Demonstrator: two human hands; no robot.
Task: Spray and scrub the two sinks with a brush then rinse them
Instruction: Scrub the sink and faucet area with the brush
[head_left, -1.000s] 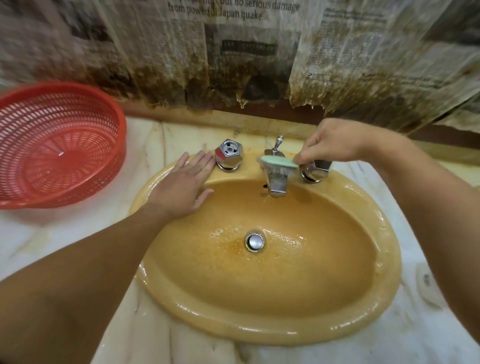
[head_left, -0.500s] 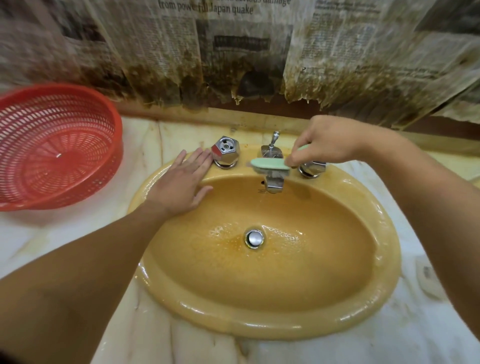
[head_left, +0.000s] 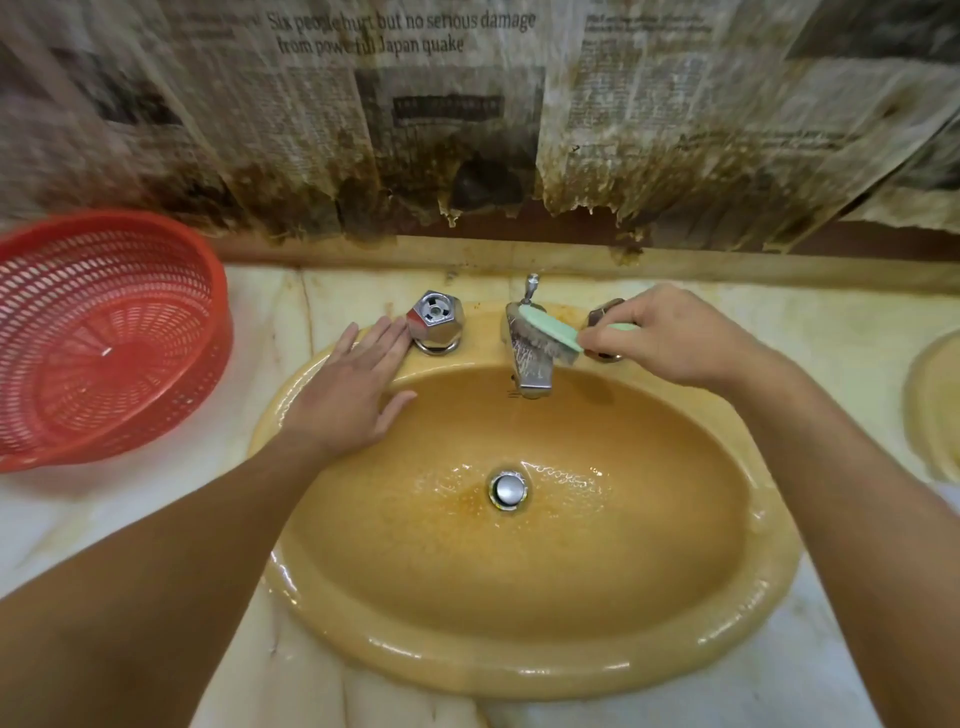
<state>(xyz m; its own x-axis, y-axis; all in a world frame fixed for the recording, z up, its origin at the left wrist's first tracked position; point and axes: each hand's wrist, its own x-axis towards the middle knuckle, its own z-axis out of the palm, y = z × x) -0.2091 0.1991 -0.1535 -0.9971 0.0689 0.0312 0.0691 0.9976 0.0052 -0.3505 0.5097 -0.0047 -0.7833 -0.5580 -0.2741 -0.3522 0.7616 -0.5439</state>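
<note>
Right hand (head_left: 670, 338) clamped on brush (head_left: 550, 338) over tap (head_left: 530, 364); left hand (head_left: 348, 395) flat on wet sink (head_left: 519, 670) rim, fingers apart. Might slip.

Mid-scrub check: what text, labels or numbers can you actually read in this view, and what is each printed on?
"Six people hurt but no serious damage from powerful Japan quake": headline on the stained newspaper covering the wall behind the sink.
Newspaper body columns and the dark panel under the headline: too small and blurred to read.
Brush, faucet, red basket: no readable marks.
</note>
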